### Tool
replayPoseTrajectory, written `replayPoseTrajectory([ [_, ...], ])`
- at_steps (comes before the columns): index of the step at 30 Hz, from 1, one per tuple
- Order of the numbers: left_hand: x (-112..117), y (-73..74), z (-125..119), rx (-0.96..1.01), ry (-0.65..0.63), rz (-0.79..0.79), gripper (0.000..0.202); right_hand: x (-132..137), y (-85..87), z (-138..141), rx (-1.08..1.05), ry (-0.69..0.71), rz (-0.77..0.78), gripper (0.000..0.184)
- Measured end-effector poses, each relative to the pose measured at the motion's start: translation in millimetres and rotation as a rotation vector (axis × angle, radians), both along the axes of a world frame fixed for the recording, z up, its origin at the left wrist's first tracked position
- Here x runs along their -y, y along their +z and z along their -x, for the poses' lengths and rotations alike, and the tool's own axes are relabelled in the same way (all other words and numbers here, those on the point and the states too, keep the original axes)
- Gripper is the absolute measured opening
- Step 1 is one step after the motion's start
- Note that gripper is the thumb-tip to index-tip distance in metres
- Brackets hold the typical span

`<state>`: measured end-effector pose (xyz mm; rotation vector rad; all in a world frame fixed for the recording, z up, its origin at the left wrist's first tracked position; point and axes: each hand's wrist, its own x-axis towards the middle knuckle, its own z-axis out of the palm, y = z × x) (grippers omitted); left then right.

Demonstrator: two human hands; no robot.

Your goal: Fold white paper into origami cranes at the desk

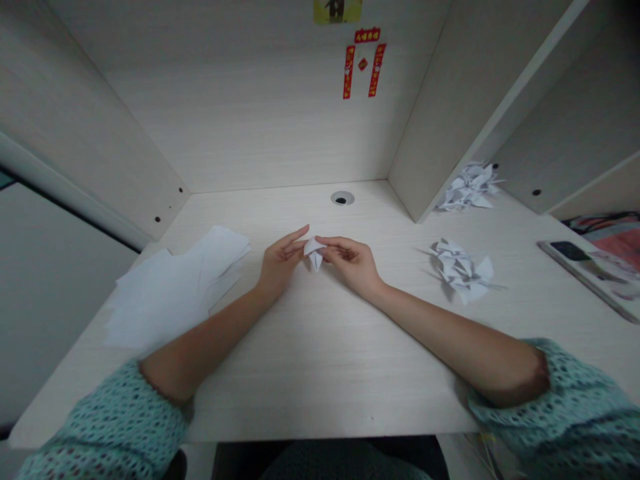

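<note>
A small piece of folded white paper is held above the middle of the desk, its narrow point facing down toward me. My left hand pinches its left side, with the index finger stretched out past it. On the other side, my right hand grips the paper between thumb and fingers. The fingertips hide part of the folds. Left of my hands lies a spread stack of white paper sheets. To the right sits a pile of folded paper pieces with pointed ends.
A second pile of folded paper lies by the upright divider. A phone rests at the far right on the pale desk. Near the back panel is a round cable hole. Red stickers decorate the panel.
</note>
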<state>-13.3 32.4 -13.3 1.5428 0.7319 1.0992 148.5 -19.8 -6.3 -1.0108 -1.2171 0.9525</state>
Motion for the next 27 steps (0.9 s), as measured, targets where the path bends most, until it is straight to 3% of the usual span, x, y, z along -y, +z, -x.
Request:
replayPoseTrajectory([
  [15, 8.2, 8.7, -1.9, 0.040, -0.039, 0.150, 0.061, -9.0, -5.3, -4.5, -0.191, 0.006, 0.059, 0.019],
  [21, 12.6, 16.0, -3.8, 0.058, -0.035, 0.216, 0.057, -9.5, -8.5, -5.4, -0.141, -0.046, 0.069, 0.018],
  [27, 9.8, 10.9, -5.5, 0.062, -0.003, 0.187, 0.060, -7.9, -5.4, -7.0, -0.071, -0.008, 0.074, 0.019],
])
